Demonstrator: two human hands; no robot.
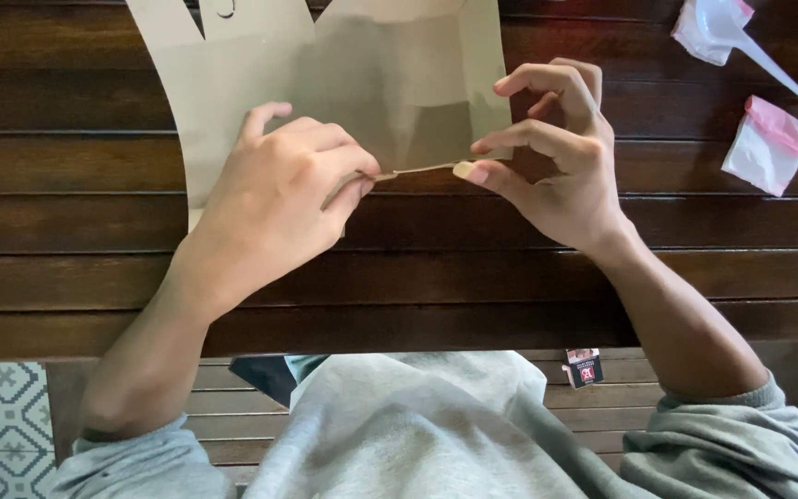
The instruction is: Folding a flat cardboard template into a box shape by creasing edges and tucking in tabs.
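- The left hand [274, 189] pinches the near edge of a tan paper sheet [390, 83], thumb and fingers closed on a fold at its lower border.
- The right hand [556, 152] grips the same edge just beside it, thumb pressed flat along the crease, forefinger curled above.
- The sheet lies on a dark slatted wooden table [417, 268], its cut-out top running out of view.
- A clean fold likely depends on keeping the edge taut between both pinches and sliding the thumb evenly.
- Well apart to the right sit a white plastic spoon [741, 37] and a pink-and-white sachet [770, 143]; a small printed box [584, 367] lies by the grey sweatshirt [399, 434].
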